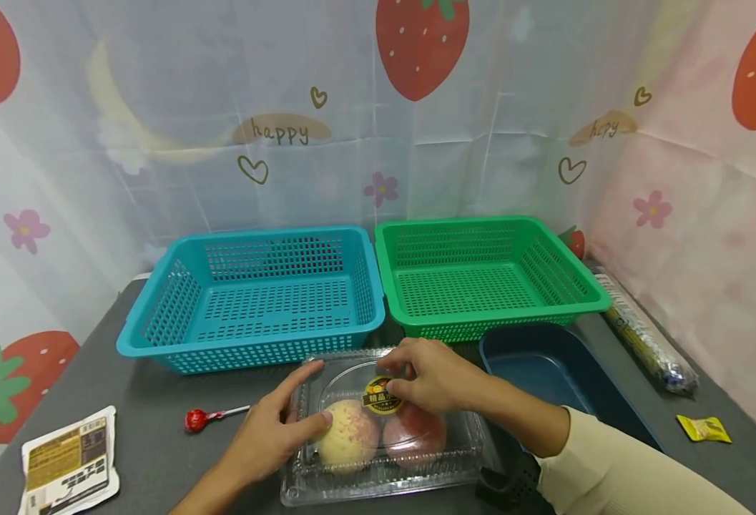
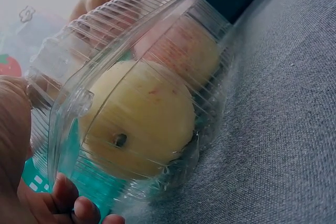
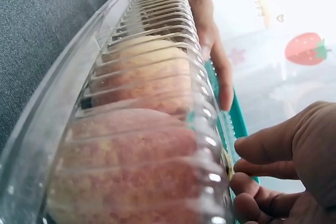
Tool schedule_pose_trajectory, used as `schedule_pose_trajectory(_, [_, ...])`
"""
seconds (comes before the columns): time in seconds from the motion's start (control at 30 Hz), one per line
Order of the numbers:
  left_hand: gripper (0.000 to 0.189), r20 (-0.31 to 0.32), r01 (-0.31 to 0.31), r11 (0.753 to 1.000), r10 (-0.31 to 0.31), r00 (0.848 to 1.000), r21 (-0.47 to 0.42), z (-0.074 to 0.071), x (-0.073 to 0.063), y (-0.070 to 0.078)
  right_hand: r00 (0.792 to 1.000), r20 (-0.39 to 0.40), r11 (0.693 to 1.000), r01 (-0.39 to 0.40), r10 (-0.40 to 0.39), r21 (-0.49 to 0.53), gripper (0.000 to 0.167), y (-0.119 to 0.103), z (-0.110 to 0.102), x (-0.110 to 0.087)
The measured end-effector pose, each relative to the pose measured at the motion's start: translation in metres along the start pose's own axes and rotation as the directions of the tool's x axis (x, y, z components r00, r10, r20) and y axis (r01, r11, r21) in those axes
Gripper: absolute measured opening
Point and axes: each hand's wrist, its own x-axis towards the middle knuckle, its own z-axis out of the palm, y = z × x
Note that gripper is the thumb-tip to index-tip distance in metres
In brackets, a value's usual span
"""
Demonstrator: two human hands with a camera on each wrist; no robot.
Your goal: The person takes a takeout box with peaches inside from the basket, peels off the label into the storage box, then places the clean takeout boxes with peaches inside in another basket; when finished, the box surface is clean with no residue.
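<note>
A clear plastic fruit box (image 1: 442, 476) with a ribbed, hinged lid stands in front of me. Two round fruits lie inside, a yellow one (image 1: 345, 436) and a pinkish-red one (image 1: 415, 433). My left hand (image 1: 268, 429) grips the box's left side, thumb over the lid and index finger along the far-left corner. On top of the lid is a round black-and-gold sticker (image 1: 383, 397). My right hand (image 1: 432, 372) has thumb and curled fingers at the sticker's right edge; in the right wrist view its fingertips (image 3: 241, 150) pinch at a small gold edge there.
Behind the box stand a blue basket (image 1: 249, 347) and a green basket (image 1: 493, 322). A dark blue tray (image 1: 564, 365) sits under my right forearm. A red lollipop (image 1: 195, 420) and white-gold pouch (image 1: 69, 461) lie left; a yellow packet (image 1: 704, 429) and long wrapped roll (image 1: 648, 336) lie right.
</note>
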Motion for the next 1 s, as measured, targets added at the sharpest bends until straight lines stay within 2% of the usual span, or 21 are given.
schedule_pose_trajectory(0.27, [0.069, -0.004, 0.002, 1.0, -0.002, 1.0, 0.003, 0.001, 0.0, -0.001, 0.99, -0.064, 0.991, -0.126, 0.128, 0.034, 0.009, -0.005, 0.005, 0.002])
schedule_pose_trajectory(0.43, [0.069, -0.008, 0.014, 1.0, -0.014, 1.0, 0.008, 0.001, 0.0, 0.0, 0.979, -0.137, 0.988, -0.15, 0.153, 0.031, 0.009, -0.005, 0.01, 0.002])
schedule_pose_trajectory(0.53, [0.068, -0.001, 0.007, 1.0, -0.007, 1.0, 0.006, 0.0, -0.001, 0.001, 0.975, -0.176, 0.99, -0.131, 0.138, 0.055, 0.013, -0.004, 0.011, 0.002])
schedule_pose_trajectory(0.73, [0.068, 0.006, 0.011, 1.0, -0.011, 1.0, -0.001, -0.001, 0.0, 0.001, 0.975, -0.196, 0.981, -0.071, 0.107, 0.183, 0.012, -0.003, 0.008, -0.003])
schedule_pose_trajectory(0.87, [0.069, 0.003, 0.014, 1.0, -0.014, 1.0, 0.008, -0.001, 0.0, 0.0, 0.973, -0.224, 0.964, 0.015, 0.047, 0.267, 0.01, -0.003, -0.004, -0.007])
schedule_pose_trajectory(1.0, [0.069, 0.013, 0.012, 1.0, -0.012, 1.0, 0.001, -0.001, 0.0, 0.0, 0.981, -0.192, 0.945, 0.072, -0.01, 0.32, 0.009, -0.003, -0.025, -0.014])
